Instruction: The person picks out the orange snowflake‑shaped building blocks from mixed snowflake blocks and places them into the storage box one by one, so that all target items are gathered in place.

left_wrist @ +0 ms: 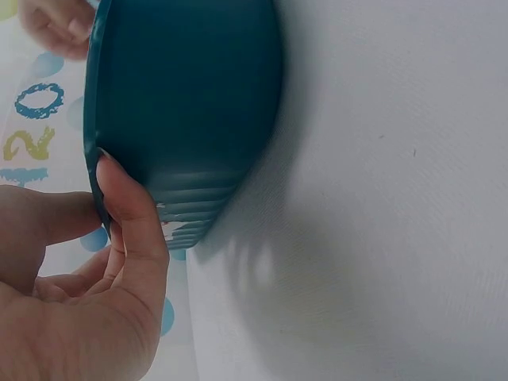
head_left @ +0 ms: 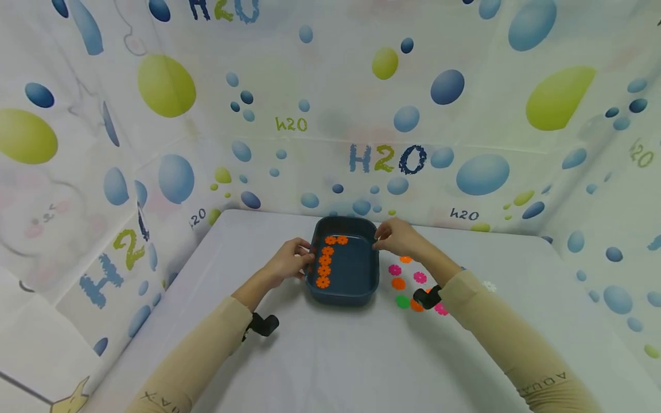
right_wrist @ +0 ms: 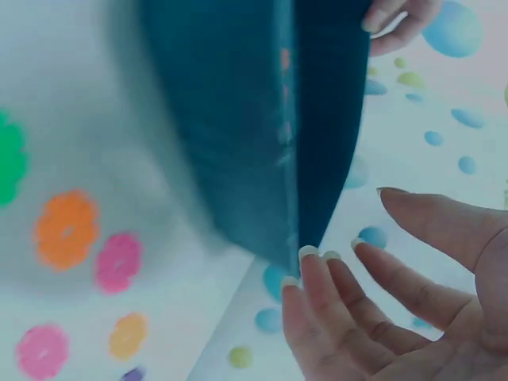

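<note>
A dark blue rectangular tray (head_left: 356, 267) stands on the table between the two hands. Inside it, orange flower-shaped pieces (head_left: 327, 251) form a column along the left side, with a short row at the far end. My left hand (head_left: 286, 261) holds the tray's left rim, which the left wrist view shows pinched between thumb and fingers (left_wrist: 141, 214). At the far right rim is my right hand (head_left: 400, 236). In the right wrist view its thumb stands away from the fingers, nothing shows between them, and the fingertips (right_wrist: 309, 252) are right at the tray's corner.
Loose flower pieces in pink (head_left: 395, 269), orange (head_left: 398, 284) and green (head_left: 403, 302) lie right of the tray, partly hidden by the right forearm. A white flower piece (head_left: 489, 286) lies farther right. A patterned curtain (head_left: 330, 137) hangs behind the white table (head_left: 320, 355).
</note>
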`<act>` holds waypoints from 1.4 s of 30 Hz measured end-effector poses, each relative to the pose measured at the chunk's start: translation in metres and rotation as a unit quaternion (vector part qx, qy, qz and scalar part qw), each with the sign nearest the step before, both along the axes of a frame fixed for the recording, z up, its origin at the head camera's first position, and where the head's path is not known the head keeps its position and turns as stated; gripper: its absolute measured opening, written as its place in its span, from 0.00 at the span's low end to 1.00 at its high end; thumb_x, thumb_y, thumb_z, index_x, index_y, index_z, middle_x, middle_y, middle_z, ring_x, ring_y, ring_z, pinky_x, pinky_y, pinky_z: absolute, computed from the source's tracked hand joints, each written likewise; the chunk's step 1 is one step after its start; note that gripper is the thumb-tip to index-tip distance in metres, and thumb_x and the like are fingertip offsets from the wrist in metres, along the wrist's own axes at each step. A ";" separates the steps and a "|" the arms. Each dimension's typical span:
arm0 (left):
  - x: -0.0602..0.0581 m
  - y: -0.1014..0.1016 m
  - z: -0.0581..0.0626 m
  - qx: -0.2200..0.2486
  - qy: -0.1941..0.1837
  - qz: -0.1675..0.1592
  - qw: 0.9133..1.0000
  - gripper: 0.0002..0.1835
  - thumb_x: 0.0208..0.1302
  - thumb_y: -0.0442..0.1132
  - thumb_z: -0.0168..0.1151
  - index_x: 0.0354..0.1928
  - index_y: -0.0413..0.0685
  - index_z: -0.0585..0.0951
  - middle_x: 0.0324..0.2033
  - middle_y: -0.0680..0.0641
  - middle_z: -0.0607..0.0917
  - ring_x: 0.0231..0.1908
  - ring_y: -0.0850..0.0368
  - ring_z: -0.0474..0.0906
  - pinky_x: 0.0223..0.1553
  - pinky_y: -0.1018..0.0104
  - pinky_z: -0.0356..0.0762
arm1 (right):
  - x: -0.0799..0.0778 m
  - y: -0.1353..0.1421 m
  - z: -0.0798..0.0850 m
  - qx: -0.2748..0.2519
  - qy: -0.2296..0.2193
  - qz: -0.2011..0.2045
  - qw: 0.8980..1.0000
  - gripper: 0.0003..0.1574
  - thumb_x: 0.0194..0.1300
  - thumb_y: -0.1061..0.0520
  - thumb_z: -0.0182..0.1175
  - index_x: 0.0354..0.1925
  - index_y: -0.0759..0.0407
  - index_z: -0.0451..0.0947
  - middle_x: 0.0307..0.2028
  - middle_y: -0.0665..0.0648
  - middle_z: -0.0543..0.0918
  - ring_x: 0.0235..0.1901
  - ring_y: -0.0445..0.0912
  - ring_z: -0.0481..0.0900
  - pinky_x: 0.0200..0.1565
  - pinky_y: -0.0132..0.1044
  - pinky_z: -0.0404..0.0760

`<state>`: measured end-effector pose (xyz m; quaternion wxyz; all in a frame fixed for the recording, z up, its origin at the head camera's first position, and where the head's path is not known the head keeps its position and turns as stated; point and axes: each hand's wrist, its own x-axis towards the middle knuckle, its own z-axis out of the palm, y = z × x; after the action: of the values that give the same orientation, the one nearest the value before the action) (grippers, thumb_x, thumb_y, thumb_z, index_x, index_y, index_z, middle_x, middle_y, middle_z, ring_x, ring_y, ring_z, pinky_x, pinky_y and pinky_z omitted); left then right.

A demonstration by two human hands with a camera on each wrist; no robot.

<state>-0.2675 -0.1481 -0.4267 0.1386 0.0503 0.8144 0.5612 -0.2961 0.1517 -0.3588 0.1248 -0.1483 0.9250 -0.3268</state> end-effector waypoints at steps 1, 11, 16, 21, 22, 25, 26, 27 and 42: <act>0.000 0.000 0.000 0.000 0.000 0.001 1.000 0.18 0.77 0.33 0.54 0.63 0.31 0.69 0.43 0.38 0.77 0.34 0.51 0.80 0.29 0.64 0.85 | 0.001 0.005 -0.002 0.002 0.003 0.001 1.000 0.22 0.68 0.55 0.67 0.54 0.69 0.80 0.49 0.65 0.83 0.45 0.57 0.80 0.46 0.46 0.84; -0.004 -0.006 -0.002 0.007 0.003 0.006 1.000 0.18 0.77 0.33 0.55 0.63 0.32 0.70 0.44 0.37 0.77 0.42 0.40 0.81 0.29 0.64 0.85 | 0.005 0.051 -0.022 -0.006 0.003 -0.009 1.000 0.21 0.70 0.55 0.65 0.56 0.66 0.79 0.49 0.63 0.82 0.46 0.55 0.80 0.50 0.47 0.83; -0.005 -0.007 -0.001 0.007 0.003 0.005 1.000 0.18 0.78 0.33 0.54 0.64 0.32 0.69 0.44 0.37 0.77 0.42 0.40 0.80 0.29 0.64 0.85 | 0.000 0.072 -0.041 0.000 -0.010 -0.032 0.999 0.23 0.72 0.56 0.63 0.60 0.67 0.77 0.52 0.64 0.80 0.51 0.58 0.77 0.53 0.49 0.83; -0.006 -0.007 -0.002 0.002 0.006 0.006 1.000 0.18 0.78 0.34 0.54 0.64 0.33 0.69 0.44 0.37 0.77 0.41 0.42 0.80 0.29 0.64 0.85 | -0.003 0.087 -0.059 -0.001 -0.022 -0.048 0.999 0.25 0.73 0.54 0.62 0.61 0.67 0.76 0.53 0.64 0.79 0.53 0.59 0.75 0.55 0.50 0.82; -0.006 -0.007 -0.001 0.001 0.006 0.007 1.000 0.18 0.78 0.34 0.54 0.64 0.33 0.69 0.44 0.37 0.78 0.41 0.42 0.80 0.29 0.64 0.85 | -0.004 0.089 -0.062 -0.004 -0.024 -0.049 0.998 0.25 0.73 0.54 0.62 0.62 0.67 0.76 0.53 0.64 0.79 0.53 0.58 0.75 0.55 0.50 0.81; -0.005 -0.007 0.000 -0.001 0.006 0.005 1.000 0.18 0.78 0.34 0.54 0.64 0.33 0.69 0.44 0.37 0.78 0.40 0.44 0.80 0.29 0.64 0.84 | -0.004 0.092 -0.070 -0.011 -0.026 -0.056 0.998 0.26 0.73 0.54 0.62 0.62 0.67 0.75 0.53 0.64 0.79 0.53 0.58 0.75 0.54 0.48 0.82; -0.005 -0.006 0.000 -0.001 0.006 0.005 1.000 0.19 0.78 0.34 0.54 0.64 0.33 0.69 0.44 0.37 0.78 0.39 0.44 0.81 0.29 0.64 0.85 | -0.004 0.092 -0.072 -0.012 -0.026 -0.059 0.998 0.26 0.73 0.54 0.62 0.63 0.67 0.74 0.53 0.64 0.79 0.53 0.57 0.75 0.54 0.48 0.82; -0.005 -0.006 0.000 -0.001 0.006 0.004 1.000 0.19 0.78 0.34 0.54 0.64 0.32 0.69 0.44 0.37 0.78 0.39 0.45 0.80 0.29 0.64 0.85 | -0.005 0.092 -0.073 -0.014 -0.028 -0.062 0.998 0.27 0.73 0.54 0.63 0.63 0.67 0.74 0.53 0.65 0.79 0.53 0.58 0.75 0.55 0.48 0.82; 0.000 -0.001 -0.001 0.006 0.002 0.006 1.000 0.18 0.77 0.33 0.55 0.63 0.32 0.70 0.43 0.37 0.79 0.40 0.40 0.81 0.28 0.64 0.85 | -0.012 0.084 -0.088 0.023 -0.029 -0.092 0.995 0.28 0.70 0.54 0.65 0.62 0.68 0.74 0.53 0.67 0.79 0.52 0.59 0.75 0.58 0.52 0.80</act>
<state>-0.2673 -0.1487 -0.4279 0.1338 0.0475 0.8113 0.5671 -0.3086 0.2358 -0.4464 0.1244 -0.0500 0.9379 -0.3198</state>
